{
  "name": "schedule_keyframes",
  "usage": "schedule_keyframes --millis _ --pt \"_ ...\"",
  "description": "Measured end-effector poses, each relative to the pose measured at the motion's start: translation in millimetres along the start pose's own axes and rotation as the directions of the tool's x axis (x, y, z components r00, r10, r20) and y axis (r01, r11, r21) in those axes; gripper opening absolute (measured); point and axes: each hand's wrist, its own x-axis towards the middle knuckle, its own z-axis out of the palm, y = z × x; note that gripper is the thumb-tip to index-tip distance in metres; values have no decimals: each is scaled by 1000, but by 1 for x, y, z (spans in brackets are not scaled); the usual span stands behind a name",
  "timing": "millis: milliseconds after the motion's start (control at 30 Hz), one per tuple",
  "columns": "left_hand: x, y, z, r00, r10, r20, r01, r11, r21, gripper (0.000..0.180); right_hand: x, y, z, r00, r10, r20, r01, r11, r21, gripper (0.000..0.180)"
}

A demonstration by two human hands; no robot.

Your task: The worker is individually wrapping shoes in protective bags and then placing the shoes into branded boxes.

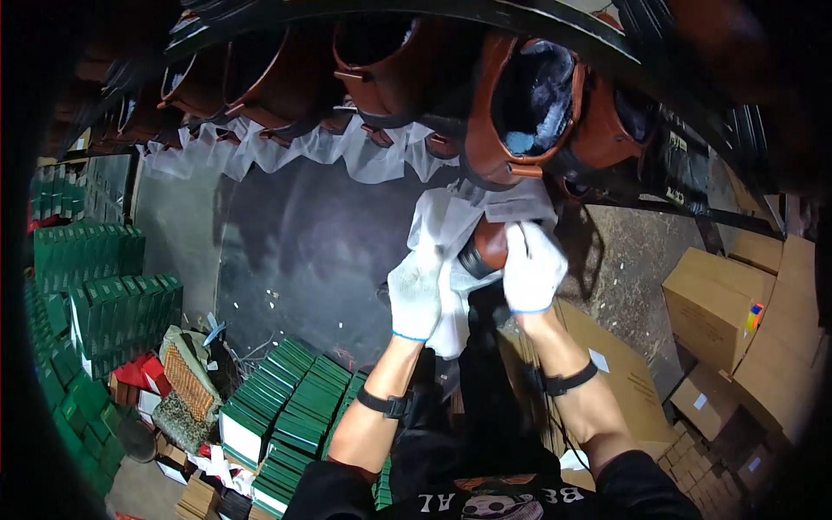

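My left hand [416, 293], in a white knit glove, is closed on thin white tissue paper [433, 217] below the rack. My right hand [534, 267], gloved the same way, is closed at the right side of a brown leather boot [491, 245], its fingers bent near the paper's edge. The paper lies around this boot and partly hides it; a loose end hangs below my left hand. Just above, a brown boot with a pale fleecy lining [536, 104] sits on the rack with its opening towards me.
More brown boots [373, 65] line the dark metal rack [390, 10], with tissue paper hanging beneath them. Green boxes [290, 412] are stacked at the lower left, near a worn woven-seat chair [189, 381]. Cardboard cartons [715, 303] stand at the right, and another carton [620, 381] is beside my right forearm.
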Motion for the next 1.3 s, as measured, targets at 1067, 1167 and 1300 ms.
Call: schedule_keyframes --millis 1067,1167,1300 --pt "14 -31 35 999 51 -2 -49 967 249 22 97 108 -42 916 227 331 -64 897 -438 37" --pt "15 -56 20 999 39 -30 -33 979 202 22 25 68 -105 918 249 310 -226 968 -107 28" --pt "6 -50 18 998 -56 2 53 958 280 24 -49 4 -212 596 541 593 -789 531 308 17"
